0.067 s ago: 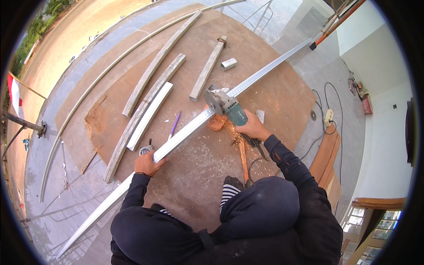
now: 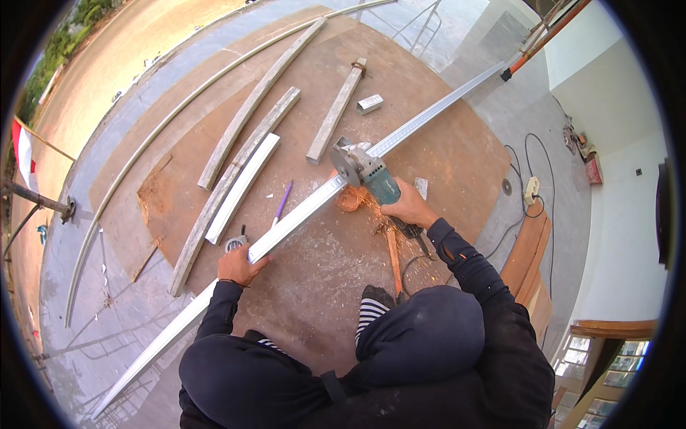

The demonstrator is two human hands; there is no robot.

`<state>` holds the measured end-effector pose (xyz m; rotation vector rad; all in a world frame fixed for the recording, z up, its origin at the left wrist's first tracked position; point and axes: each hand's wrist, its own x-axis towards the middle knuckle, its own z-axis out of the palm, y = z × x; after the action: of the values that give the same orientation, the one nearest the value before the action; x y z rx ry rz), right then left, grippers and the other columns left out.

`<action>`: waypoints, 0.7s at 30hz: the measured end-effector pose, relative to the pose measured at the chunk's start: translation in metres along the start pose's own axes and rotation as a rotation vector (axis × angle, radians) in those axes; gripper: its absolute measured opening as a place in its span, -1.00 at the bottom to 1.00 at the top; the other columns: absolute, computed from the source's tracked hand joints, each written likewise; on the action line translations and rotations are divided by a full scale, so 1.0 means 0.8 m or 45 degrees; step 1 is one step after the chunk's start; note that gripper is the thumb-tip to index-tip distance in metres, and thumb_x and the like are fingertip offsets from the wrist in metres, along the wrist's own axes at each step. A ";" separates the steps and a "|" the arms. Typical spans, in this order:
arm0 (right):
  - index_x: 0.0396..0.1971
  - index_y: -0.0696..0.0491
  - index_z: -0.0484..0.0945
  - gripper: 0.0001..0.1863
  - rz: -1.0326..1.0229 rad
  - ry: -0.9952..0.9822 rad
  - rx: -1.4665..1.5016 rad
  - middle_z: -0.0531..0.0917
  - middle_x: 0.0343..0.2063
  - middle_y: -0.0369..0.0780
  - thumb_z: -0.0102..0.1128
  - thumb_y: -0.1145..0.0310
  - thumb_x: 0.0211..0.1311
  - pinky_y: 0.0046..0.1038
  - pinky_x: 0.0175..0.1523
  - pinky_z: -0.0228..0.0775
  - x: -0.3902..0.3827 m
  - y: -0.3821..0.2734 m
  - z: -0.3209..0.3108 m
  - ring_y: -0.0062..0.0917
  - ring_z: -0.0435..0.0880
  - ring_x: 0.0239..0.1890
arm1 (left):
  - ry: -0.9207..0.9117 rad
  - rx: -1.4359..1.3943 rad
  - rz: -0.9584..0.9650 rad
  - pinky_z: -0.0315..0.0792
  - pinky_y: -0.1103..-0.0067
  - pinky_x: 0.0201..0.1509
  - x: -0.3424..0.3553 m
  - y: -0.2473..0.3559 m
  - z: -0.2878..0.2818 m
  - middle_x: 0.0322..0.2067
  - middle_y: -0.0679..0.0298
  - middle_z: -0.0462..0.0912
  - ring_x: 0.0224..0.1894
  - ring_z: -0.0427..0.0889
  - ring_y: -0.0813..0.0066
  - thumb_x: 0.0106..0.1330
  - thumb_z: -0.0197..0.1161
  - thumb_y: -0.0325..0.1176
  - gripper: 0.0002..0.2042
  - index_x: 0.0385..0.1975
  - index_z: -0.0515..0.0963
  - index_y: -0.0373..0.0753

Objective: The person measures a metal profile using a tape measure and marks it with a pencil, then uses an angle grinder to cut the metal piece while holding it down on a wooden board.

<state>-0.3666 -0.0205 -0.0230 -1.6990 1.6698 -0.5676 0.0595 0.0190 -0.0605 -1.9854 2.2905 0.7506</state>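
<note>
Channel (image 2: 301, 216), white metal, runs diagonally lower left to upper right. Left hand (image 2: 241, 267) closed on it, tape measure (image 2: 235, 244) just beside. Purple pen (image 2: 284, 201) next. Right hand (image 2: 412, 206) wrapped round green grinder (image 2: 383, 187), disc (image 2: 345, 167) at channel, sparks (image 2: 373, 209) below.

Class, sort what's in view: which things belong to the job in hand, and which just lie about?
In use:
green-grey angle grinder, right hand
long pale metal profile, left hand

Seemingly lying about:
short silver metal tube
round grey disc
</note>
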 end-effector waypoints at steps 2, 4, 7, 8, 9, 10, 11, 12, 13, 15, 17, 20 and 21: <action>-0.15 0.23 0.41 -0.37 -0.001 0.006 0.000 0.56 -0.31 0.02 0.35 0.20 -0.27 -0.35 -0.09 0.38 -0.001 -0.001 0.000 -0.23 0.56 -0.24 | 0.041 0.009 0.017 0.47 0.27 -0.31 0.000 -0.003 0.004 -0.48 -0.04 0.62 -0.40 0.63 0.03 0.02 0.18 0.31 -0.36 -0.30 0.60 -0.25; -0.17 0.23 0.42 -0.39 -0.009 0.014 -0.006 0.56 -0.33 0.01 0.35 0.20 -0.27 -0.35 -0.10 0.38 -0.002 -0.005 -0.001 -0.25 0.56 -0.26 | 0.104 0.027 0.047 0.47 0.27 -0.34 0.000 -0.006 0.008 -0.52 -0.03 0.61 -0.43 0.63 0.04 0.02 0.16 0.33 -0.36 -0.37 0.60 -0.26; -0.21 0.22 0.43 -0.42 0.020 0.044 0.059 0.56 -0.36 -0.01 0.34 0.20 -0.27 -0.35 -0.13 0.38 -0.004 -0.003 -0.002 -0.26 0.56 -0.29 | 0.076 0.030 0.035 0.47 0.27 -0.34 0.001 -0.006 0.009 -0.52 -0.03 0.61 -0.43 0.63 0.04 0.01 0.16 0.33 -0.36 -0.37 0.60 -0.26; -0.21 0.22 0.43 -0.42 0.004 0.047 0.057 0.56 -0.37 -0.01 0.34 0.20 -0.27 -0.36 -0.13 0.38 -0.004 -0.002 -0.002 -0.27 0.56 -0.30 | 0.070 0.025 0.034 0.47 0.27 -0.34 0.001 -0.006 0.008 -0.52 -0.03 0.61 -0.43 0.63 0.04 0.01 0.16 0.33 -0.35 -0.37 0.60 -0.26; -0.21 0.22 0.43 -0.42 -0.013 0.049 0.055 0.56 -0.38 -0.02 0.34 0.20 -0.27 -0.36 -0.14 0.39 -0.004 -0.001 -0.002 -0.27 0.56 -0.31 | 0.065 0.019 0.034 0.47 0.27 -0.34 0.001 -0.005 0.008 -0.52 -0.03 0.61 -0.43 0.63 0.04 0.01 0.16 0.34 -0.35 -0.37 0.60 -0.27; -0.21 0.21 0.43 -0.43 -0.030 0.052 0.053 0.56 -0.38 -0.03 0.34 0.20 -0.27 -0.37 -0.14 0.39 -0.004 0.001 -0.002 -0.28 0.56 -0.31 | 0.059 0.013 0.034 0.47 0.27 -0.34 0.002 -0.005 0.008 -0.52 -0.02 0.61 -0.43 0.63 0.04 0.01 0.16 0.34 -0.35 -0.36 0.60 -0.27; -0.21 0.21 0.43 -0.42 -0.002 0.034 0.044 0.56 -0.38 -0.03 0.34 0.20 -0.27 -0.37 -0.14 0.39 -0.005 0.002 -0.003 -0.28 0.56 -0.31 | 0.067 0.006 0.039 0.47 0.28 -0.34 0.002 -0.004 0.007 -0.52 -0.02 0.61 -0.43 0.63 0.04 0.01 0.16 0.34 -0.35 -0.36 0.60 -0.27; -0.21 0.21 0.43 -0.42 0.027 0.014 0.037 0.57 -0.37 -0.04 0.34 0.20 -0.27 -0.37 -0.14 0.39 -0.006 0.000 -0.004 -0.28 0.56 -0.31 | 0.074 0.000 0.041 0.47 0.28 -0.34 0.001 -0.004 0.007 -0.52 -0.02 0.61 -0.43 0.63 0.04 0.01 0.16 0.34 -0.35 -0.36 0.60 -0.27; -0.20 0.21 0.43 -0.42 0.056 -0.006 0.029 0.57 -0.37 -0.04 0.34 0.20 -0.27 -0.38 -0.14 0.39 -0.007 -0.002 -0.004 -0.28 0.56 -0.31 | 0.081 -0.007 0.044 0.47 0.28 -0.34 0.001 -0.003 0.007 -0.52 -0.02 0.61 -0.43 0.63 0.04 0.02 0.16 0.34 -0.35 -0.35 0.60 -0.27; -0.20 0.21 0.42 -0.42 0.062 -0.005 0.058 0.57 -0.35 -0.04 0.34 0.20 -0.27 -0.38 -0.13 0.38 -0.005 -0.005 -0.001 -0.28 0.56 -0.29 | 0.087 0.017 0.047 0.47 0.28 -0.34 0.000 -0.006 0.008 -0.52 -0.02 0.61 -0.43 0.63 0.04 0.02 0.15 0.33 -0.35 -0.35 0.59 -0.27; -0.20 0.21 0.42 -0.42 0.049 -0.003 0.081 0.56 -0.33 -0.03 0.34 0.20 -0.27 -0.38 -0.12 0.38 -0.003 -0.010 0.001 -0.28 0.56 -0.27 | 0.084 0.023 0.048 0.47 0.28 -0.34 -0.001 -0.006 0.008 -0.52 -0.03 0.61 -0.43 0.62 0.04 0.03 0.15 0.33 -0.35 -0.34 0.59 -0.26; -0.17 0.20 0.42 -0.40 0.012 0.001 0.085 0.56 -0.32 -0.05 0.35 0.21 -0.27 -0.40 -0.11 0.37 0.001 -0.014 0.001 -0.32 0.55 -0.26 | 0.049 0.007 0.037 0.47 0.28 -0.33 0.000 -0.005 0.006 -0.51 -0.03 0.61 -0.42 0.62 0.04 0.03 0.16 0.32 -0.36 -0.32 0.60 -0.25; -0.15 0.20 0.42 -0.39 0.005 0.002 0.073 0.56 -0.33 -0.09 0.36 0.23 -0.27 -0.42 -0.12 0.37 0.003 -0.011 0.002 -0.37 0.54 -0.27 | 0.027 0.002 0.026 0.46 0.28 -0.33 0.001 -0.005 0.006 -0.50 -0.03 0.62 -0.41 0.62 0.04 0.02 0.18 0.31 -0.37 -0.30 0.60 -0.25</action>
<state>-0.3594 -0.0231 -0.0182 -1.6546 1.6425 -0.6092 0.0616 0.0195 -0.0661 -1.9823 2.3254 0.7319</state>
